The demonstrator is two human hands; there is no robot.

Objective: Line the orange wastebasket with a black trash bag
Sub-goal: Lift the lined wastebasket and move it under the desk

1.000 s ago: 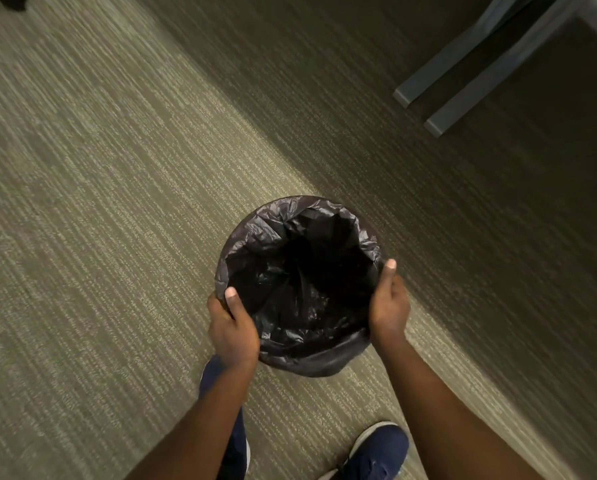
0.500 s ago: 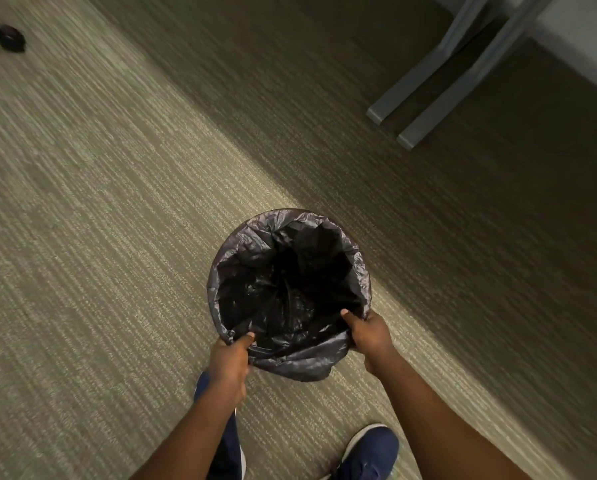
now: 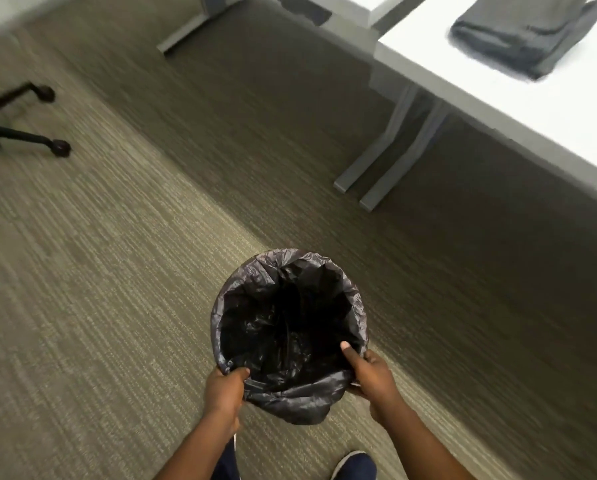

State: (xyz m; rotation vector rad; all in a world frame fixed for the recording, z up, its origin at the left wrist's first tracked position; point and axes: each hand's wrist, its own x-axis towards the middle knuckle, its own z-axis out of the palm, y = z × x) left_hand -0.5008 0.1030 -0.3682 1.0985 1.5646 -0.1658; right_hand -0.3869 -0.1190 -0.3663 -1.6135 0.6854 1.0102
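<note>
A black trash bag (image 3: 286, 400) lines a round wastebasket standing on the carpet in front of my feet. The bag folds over the whole rim and hides the basket's orange sides. My left hand (image 3: 225, 389) grips the bag at the near left of the rim. At the near right of the rim my right hand (image 3: 368, 372) pinches the bag, thumb lying inside the opening. The inside of the bag is dark and looks empty.
A white table (image 3: 518, 109) with grey legs (image 3: 387, 157) stands at the upper right, a dark folded item (image 3: 525, 32) on top. The wheeled base of a chair (image 3: 23, 133) sits at the left. My blue shoe (image 3: 354, 465) is below the basket.
Both hands slid from the sides of the rim to its near edge and closed on the bag. The view tilted up, bringing the table and the chair base into sight.
</note>
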